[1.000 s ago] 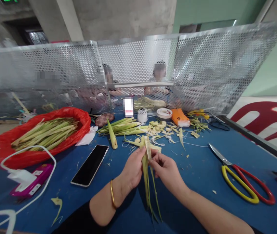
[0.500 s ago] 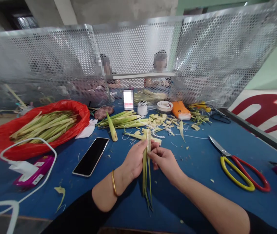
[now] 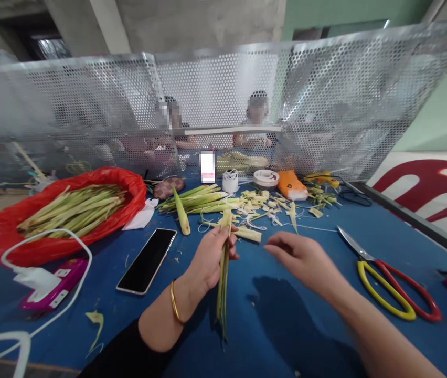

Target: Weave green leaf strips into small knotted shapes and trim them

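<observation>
My left hand (image 3: 210,257) is closed around a bundle of thin green leaf strips (image 3: 222,283), held upright over the blue table (image 3: 286,320), with the strip ends hanging below my fist. A gold bangle sits on that wrist. My right hand (image 3: 302,258) hovers to the right of the bundle, fingers stretched out and apart, holding nothing. It is roughly midway between the bundle and the scissors (image 3: 384,281), whose handles are yellow and red.
A red bag of green stalks (image 3: 66,210) lies at left, a black phone (image 3: 147,260) beside it, and a purple device with a white cable (image 3: 50,281). Loose stalks and cuttings (image 3: 223,202), thread spools and an orange tool (image 3: 291,185) line a perforated metal screen. People sit behind it.
My right hand has let go of the strips and moved right toward the scissors. The left hand now holds the bundle alone, slightly lower.
</observation>
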`<state>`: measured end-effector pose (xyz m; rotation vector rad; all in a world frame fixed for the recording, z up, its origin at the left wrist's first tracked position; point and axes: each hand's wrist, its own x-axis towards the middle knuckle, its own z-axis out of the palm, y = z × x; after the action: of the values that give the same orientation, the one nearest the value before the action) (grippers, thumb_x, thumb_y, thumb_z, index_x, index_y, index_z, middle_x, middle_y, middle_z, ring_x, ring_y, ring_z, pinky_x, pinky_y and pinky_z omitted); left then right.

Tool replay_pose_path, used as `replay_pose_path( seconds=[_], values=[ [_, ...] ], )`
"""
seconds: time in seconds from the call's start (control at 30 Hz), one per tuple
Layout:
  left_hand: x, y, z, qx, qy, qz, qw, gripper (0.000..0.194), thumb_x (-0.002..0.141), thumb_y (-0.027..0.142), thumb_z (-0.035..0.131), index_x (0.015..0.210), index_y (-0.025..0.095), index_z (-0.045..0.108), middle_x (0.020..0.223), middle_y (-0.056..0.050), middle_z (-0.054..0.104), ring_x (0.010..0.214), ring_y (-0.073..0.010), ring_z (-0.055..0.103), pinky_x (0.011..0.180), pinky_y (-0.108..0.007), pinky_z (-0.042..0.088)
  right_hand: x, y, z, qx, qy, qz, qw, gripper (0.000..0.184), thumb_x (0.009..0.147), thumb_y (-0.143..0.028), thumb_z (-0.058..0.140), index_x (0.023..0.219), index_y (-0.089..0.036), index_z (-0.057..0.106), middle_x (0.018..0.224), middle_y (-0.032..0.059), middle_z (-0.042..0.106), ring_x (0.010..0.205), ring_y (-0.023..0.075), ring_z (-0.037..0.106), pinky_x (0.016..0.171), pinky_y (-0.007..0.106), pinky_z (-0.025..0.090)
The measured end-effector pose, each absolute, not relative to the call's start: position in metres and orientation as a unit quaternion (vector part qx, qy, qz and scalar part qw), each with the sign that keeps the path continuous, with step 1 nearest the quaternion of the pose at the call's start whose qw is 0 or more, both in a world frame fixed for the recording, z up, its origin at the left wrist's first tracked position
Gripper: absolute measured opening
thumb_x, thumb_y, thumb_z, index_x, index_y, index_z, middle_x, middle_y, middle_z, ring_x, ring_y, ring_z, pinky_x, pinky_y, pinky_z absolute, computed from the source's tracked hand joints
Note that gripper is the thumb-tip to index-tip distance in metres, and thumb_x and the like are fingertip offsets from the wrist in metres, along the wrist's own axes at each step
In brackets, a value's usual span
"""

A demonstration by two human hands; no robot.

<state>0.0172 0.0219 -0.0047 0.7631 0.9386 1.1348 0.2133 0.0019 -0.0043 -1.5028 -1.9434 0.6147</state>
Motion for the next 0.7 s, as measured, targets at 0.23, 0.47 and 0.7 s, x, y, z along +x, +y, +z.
replay_pose_path(
  seconds=[0.23, 0.47, 0.7],
  values=[
    [0.012, 0.021, 0.005, 0.446, 0.454, 0.453, 0.625, 0.026, 0.084, 0.043, 0.058, 0.089, 0.017, 0.056, 0.061, 0.007, 0.043, 0.04, -0.0033, 0.027, 0.039, -0.017, 0.018, 0.363, -0.023, -0.055, -0.779, -0.604, -0.074, 0.152, 0.019, 0.079, -0.043, 0.052, 0.075, -0.026, 0.06, 0.078, 0.0213, 0.067, 0.065, 0.0313, 0.065, 0.061, 0.043, 0.042],
    [0.019, 0.037, 0.007, 0.593, 0.5, 0.39, 0.497, 0.027, 0.089, 0.043, 0.045, 0.084, 0.018, 0.055, 0.059, 0.006, 0.044, 0.047, -0.0084, 0.033, 0.048, -0.022, 0.024, 0.405, -0.03, -0.078, -0.769, -0.63, 0.004, 0.105, 0.022, 0.074, -0.03, 0.051, 0.087, -0.021, 0.065, 0.081, 0.0186, 0.071, 0.074, 0.0323, 0.07, 0.069, 0.041, 0.048],
    [0.033, 0.074, 0.013, 0.762, 0.558, 0.24, 0.224, 0.03, 0.089, 0.027, 0.04, 0.06, 0.021, 0.039, 0.059, 0.001, 0.049, 0.064, -0.0168, 0.049, 0.06, -0.028, 0.025, 0.43, -0.006, -0.052, -0.814, -0.533, 0.16, 0.17, 0.033, 0.065, -0.034, 0.055, 0.09, -0.016, 0.067, 0.087, 0.0194, 0.075, 0.076, 0.0328, 0.071, 0.067, 0.038, 0.051]
  ],
)
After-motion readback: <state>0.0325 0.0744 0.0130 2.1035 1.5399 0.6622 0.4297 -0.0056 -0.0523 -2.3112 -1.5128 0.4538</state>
